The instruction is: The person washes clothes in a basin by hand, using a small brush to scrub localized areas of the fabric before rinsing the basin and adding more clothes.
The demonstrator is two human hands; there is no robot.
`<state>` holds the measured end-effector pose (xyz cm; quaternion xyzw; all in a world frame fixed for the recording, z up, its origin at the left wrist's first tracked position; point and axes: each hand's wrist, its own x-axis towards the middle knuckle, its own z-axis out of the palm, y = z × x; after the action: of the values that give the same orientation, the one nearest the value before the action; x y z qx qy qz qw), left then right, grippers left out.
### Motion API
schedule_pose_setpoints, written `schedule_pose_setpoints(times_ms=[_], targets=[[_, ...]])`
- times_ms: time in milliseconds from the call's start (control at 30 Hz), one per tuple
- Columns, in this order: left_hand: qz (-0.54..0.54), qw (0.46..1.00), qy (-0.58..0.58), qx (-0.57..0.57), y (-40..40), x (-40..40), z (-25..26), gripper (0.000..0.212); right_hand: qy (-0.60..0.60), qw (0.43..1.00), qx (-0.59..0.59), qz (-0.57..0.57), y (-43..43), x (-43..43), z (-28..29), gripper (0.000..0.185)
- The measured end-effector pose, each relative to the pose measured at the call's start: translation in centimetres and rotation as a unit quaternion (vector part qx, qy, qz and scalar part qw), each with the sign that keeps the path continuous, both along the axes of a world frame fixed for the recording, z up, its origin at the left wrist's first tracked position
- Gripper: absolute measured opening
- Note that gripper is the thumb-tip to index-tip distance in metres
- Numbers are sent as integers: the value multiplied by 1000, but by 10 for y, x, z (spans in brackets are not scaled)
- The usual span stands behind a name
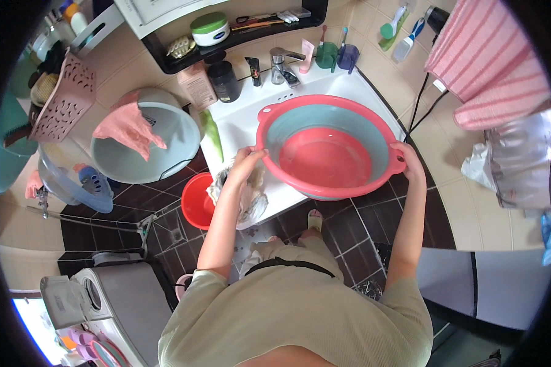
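Both my hands grip a round pink-and-grey plastic basin [327,158] by its rim, over the white washbasin [229,120]. My left hand [244,164] pinches the near left side of the rim. At the other end, my right hand [407,161] is closed around the handle with a hole in it. The basin's pink bottom shows and looks wet or glossy. Beneath my left forearm a crumpled pale cloth [253,195] lies at the washbasin's front left corner. Behind the basin stands a chrome faucet [279,66].
A red bucket [196,202] stands on the dark tiled floor at left. Above it are a grey basin [174,133] with a pink cloth [131,126] over it, and a green brush-like item [212,135]. Bottles and toothbrush cups [327,56] line the washbasin's back. Pink towels [491,59] hang at right.
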<state>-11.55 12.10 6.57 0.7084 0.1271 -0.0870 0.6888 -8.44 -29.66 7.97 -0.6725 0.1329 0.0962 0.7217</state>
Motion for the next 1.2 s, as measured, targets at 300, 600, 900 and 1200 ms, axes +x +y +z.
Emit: schedule_pose_setpoints(times_ms=[300,600,900,1200], targets=[[84,994,65,28,-28,37,-42,34,20,987,-132,91,-14,130,-43,29],[140,982,39,118,-25,34,-91,30,-75,975,-104,179,0,210,-93,30],[101,949,65,291,-25,40,-99,45,-116,966,-100,208,11,219,-125,25],[166,878,-121,432,-69,95,-64,61,-304,919,-234,88,97,265,-80,35]])
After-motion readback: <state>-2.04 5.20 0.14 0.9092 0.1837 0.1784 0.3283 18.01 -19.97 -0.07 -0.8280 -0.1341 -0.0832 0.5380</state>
